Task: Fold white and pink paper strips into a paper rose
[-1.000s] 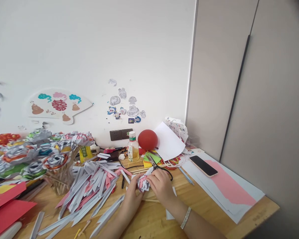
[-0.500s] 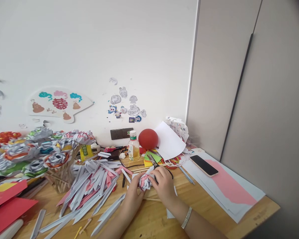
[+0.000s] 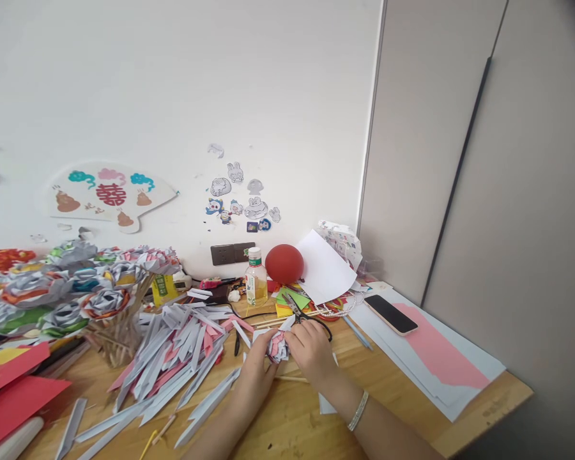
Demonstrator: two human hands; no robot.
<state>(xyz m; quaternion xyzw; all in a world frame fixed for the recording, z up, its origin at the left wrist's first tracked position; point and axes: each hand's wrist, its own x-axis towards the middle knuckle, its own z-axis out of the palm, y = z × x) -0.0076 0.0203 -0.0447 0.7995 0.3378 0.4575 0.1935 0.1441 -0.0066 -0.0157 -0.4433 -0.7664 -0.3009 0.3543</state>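
Both my hands meet over the wooden desk (image 3: 287, 421) around a small folded paper flower (image 3: 276, 345) of grey-white and pink strips. My left hand (image 3: 257, 365) grips it from the left with fingers curled. My right hand (image 3: 310, 349), with a bracelet on the wrist, pinches it from the right. A thin wooden stick (image 3: 292, 379) lies under my hands. Black scissors (image 3: 303, 314) lie just behind my right hand.
A heap of folded paper strips (image 3: 172, 358) spreads left of my hands. Finished paper flowers (image 3: 67, 287) stand at far left, red sheets (image 3: 14, 390) below them. A bottle (image 3: 255, 277), red ball (image 3: 284, 263), white sheet (image 3: 326, 268) and phone (image 3: 390, 314) on pink paper lie behind and right.
My hands stay on the paper flower with only small finger shifts. The view has tilted slightly, so everything sits a little higher and further left.
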